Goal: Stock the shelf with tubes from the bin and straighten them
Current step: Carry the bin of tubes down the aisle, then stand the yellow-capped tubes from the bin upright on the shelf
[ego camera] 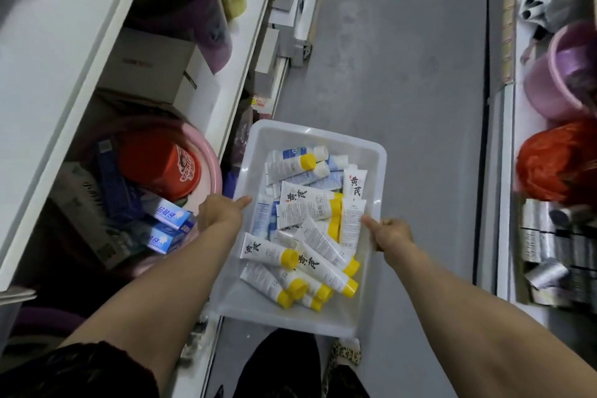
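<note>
A translucent white plastic bin (323,136) hangs over the grey aisle floor, held between both hands. It holds several white tubes (307,203) with yellow caps and a few with white caps, lying jumbled. My left hand (219,212) grips the bin's left rim, thumb over the edge. My right hand (391,236) grips the right rim, thumb inside next to a tube. The white shelf (239,74) runs along the left.
On the left shelf sit blue toothpaste boxes (171,220), a pink basin (210,155) with a red tub, and cardboard boxes. Right shelving holds purple basins (555,81), a red net bag (555,165) and silver packets. The grey floor (403,58) stretches ahead.
</note>
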`<state>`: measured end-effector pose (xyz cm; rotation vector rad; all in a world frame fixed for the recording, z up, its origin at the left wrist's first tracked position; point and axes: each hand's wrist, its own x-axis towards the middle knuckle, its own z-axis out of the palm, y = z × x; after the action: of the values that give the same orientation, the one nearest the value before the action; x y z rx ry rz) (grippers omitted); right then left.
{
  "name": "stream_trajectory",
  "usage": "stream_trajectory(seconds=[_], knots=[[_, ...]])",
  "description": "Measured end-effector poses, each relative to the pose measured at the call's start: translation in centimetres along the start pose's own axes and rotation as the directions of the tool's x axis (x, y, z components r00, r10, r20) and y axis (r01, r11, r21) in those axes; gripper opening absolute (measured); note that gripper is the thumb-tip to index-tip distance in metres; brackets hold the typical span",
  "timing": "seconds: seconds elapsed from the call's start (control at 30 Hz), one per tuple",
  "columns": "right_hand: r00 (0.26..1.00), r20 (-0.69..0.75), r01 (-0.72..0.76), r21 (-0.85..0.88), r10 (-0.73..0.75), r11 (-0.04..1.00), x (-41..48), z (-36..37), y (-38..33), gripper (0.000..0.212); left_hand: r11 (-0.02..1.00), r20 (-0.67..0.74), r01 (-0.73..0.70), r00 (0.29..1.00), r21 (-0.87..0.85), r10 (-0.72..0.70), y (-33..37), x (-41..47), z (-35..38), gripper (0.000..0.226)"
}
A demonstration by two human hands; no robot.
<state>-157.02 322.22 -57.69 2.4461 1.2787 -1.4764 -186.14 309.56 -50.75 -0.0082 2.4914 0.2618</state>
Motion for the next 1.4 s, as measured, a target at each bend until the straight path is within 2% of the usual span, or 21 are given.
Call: stream_trajectory(seconds=[0.2,0.3,0.4,0.47,0.6,0.9,1.1,1.17,1.23,1.3,1.4], knots=[[1.000,0.010,-0.002,0.020,0.002,1.000,0.7,0.5,0.5,0.048,0.997,-0.044,-0.073,0.996,-0.034,0.072,-1.1,0.1,1.9,0.048],[1.000,0.007,-0.008,0.027,0.008,1.000,1.1,0.6,0.7,0.047,0.980,0.018,-0.088,0.996,-0.180,0.093,-1.3,-0.2,2.9,0.053],[1.000,-0.002,-0.009,0.014,0.009,1.000,1.7,0.6,0.7,0.048,0.924,0.086,-0.026,0.994,-0.381,0.063,-1.3,-0.1,4.2,0.055],[1.000,0.002,-0.006,0.002,0.006,1.000,2.2,0.7,0.7,0.049,0.902,0.105,0.030,0.994,-0.430,0.017,-1.8,0.7,4.9,0.061],[1.000,0.017,0.010,0.010,-0.010,1.000,2.6,1.1,0.4,0.049,0.891,0.104,0.079,0.994,-0.448,-0.035,-3.1,2.3,5.9,0.059],[1.000,0.004,-0.002,0.017,0.002,1.000,2.0,1.3,0.0,0.044,0.894,0.058,0.050,0.998,-0.445,-0.027,-3.2,2.4,6.2,0.037],[0.999,0.043,0.027,0.037,-0.028,0.999,0.2,0.5,0.1,0.048,0.919,0.028,-0.010,0.999,-0.394,0.022,-3.2,0.0,5.8,0.061],[0.995,-0.013,0.098,0.027,-0.098,0.995,-1.3,0.2,-0.1,0.058,0.940,-0.044,-0.095,0.995,-0.328,0.085,-3.4,-1.3,5.8,0.069],[0.975,-0.081,0.207,0.001,-0.206,0.978,-2.9,0.1,-0.3,0.057,0.952,-0.110,-0.196,0.979,-0.237,0.174,-3.7,-2.9,6.0,0.072],[0.965,-0.030,0.260,0.018,-0.259,0.965,-4.3,0.3,-0.3,0.046,0.950,-0.074,-0.219,0.976,-0.223,0.207,-4.1,-4.5,6.4,0.071],[0.951,0.187,0.235,0.070,-0.244,0.969,-5.3,1.2,-0.2,0.034,0.964,0.069,-0.073,0.993,-0.257,0.094,-5.0,-6.4,7.8,0.073]])
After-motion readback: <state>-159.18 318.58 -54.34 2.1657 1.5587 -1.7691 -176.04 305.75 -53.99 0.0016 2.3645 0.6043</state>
